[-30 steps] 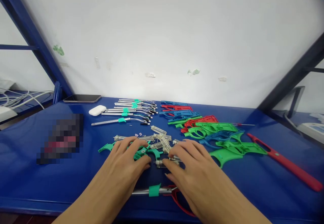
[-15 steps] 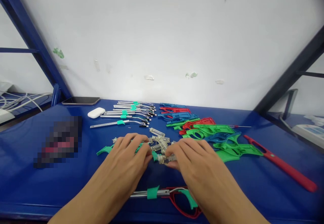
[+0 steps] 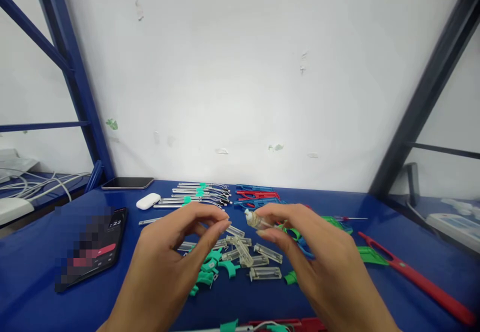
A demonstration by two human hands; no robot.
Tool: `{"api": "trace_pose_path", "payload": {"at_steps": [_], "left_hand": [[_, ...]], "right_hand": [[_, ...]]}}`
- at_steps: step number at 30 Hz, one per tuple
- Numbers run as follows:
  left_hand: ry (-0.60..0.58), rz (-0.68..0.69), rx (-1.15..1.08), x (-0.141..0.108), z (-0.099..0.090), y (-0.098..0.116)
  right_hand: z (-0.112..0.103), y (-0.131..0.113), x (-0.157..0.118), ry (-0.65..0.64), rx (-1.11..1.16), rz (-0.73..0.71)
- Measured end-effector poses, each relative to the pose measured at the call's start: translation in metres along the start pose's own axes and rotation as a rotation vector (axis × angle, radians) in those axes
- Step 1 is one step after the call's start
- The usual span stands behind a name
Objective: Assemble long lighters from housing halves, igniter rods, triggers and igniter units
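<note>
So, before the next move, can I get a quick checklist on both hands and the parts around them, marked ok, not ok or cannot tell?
1. Right hand grips the clear part between thumb and finger: ok.
2. Clear part's white end faces the left hand: ok.
3. Left hand pinching something small: cannot tell; thumb and fingertip are close together, but nothing shows clearly between them.
4. Loose clear pieces and green pieces lying within reach: ok, though the left hand hides some.
5. Red frame at the near edge fully visible: not ok; the bottom of the picture cuts it off.
</note>
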State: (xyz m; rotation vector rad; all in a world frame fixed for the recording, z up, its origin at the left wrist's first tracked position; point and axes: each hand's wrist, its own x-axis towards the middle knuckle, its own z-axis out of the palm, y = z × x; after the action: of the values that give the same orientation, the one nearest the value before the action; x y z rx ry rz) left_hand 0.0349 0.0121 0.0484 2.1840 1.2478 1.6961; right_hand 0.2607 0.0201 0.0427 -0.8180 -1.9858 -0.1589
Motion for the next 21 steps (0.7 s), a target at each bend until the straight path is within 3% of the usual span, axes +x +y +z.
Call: {"api": "trace_pose_path", "payload": {"at_steps": [4,9,13,21], "left_hand": [[0.005,-0.017,-0.084,0.001,-0.002,0.0],[-0.083,-0.016,-0.121,-0.003,0.0,-0.003],[-0.002,0.012,-0.085,-0.004,0.003,-0.006],[0.036,0.068,-0.086,-0.006,0.005,-0.008]], "right_hand": [[0.008,0.001,-0.005,-0.005,0.026,0.006],[0.014,0.001,-0.01,-0.007,0.059,0.043],[0.015,0.0,-0.009,-0.005,0.089,0.027],[0.005,-0.005,-0.004,-0.076,0.088,0.002]]}}
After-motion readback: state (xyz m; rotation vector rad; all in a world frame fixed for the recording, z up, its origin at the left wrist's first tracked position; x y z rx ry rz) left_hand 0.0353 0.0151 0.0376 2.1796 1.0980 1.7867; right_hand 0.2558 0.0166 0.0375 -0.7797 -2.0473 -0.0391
